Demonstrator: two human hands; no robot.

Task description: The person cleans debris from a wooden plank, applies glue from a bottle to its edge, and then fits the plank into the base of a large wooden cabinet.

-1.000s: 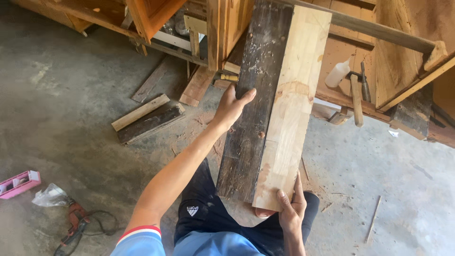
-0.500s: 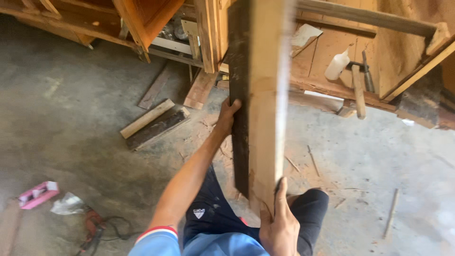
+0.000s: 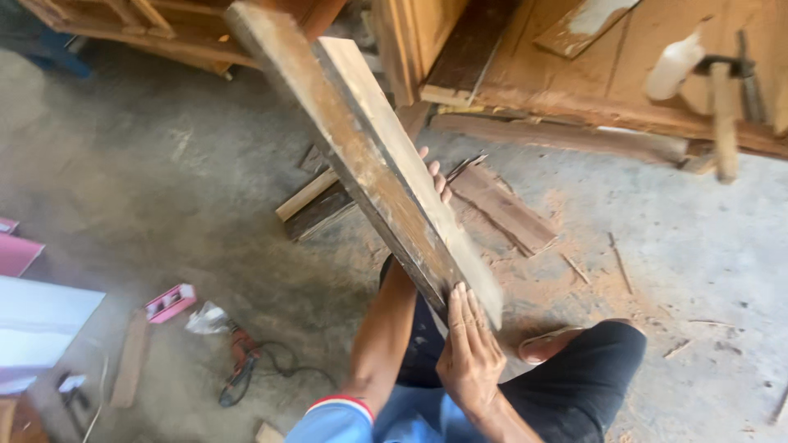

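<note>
Head view: weathered plank [image 3: 369, 156] (dark edge, pale face), tilted, both hands gripping.

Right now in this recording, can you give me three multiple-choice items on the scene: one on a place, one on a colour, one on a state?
1. Where does the red power drill lie?
A. on the concrete floor
B. on a shelf
C. in a hand

2. What colour is the small block near the drill?
A. green
B. pink
C. black

3. How is the wooden plank held?
A. flat on the floor
C. leaning alone on a cabinet
B. tilted, off the floor, in both hands

Answers: 1 A, it lies with its cord on the floor. 2 B, it is plainly pink. 3 B, the right hand grips the near end and the left hand reaches behind it.
</note>
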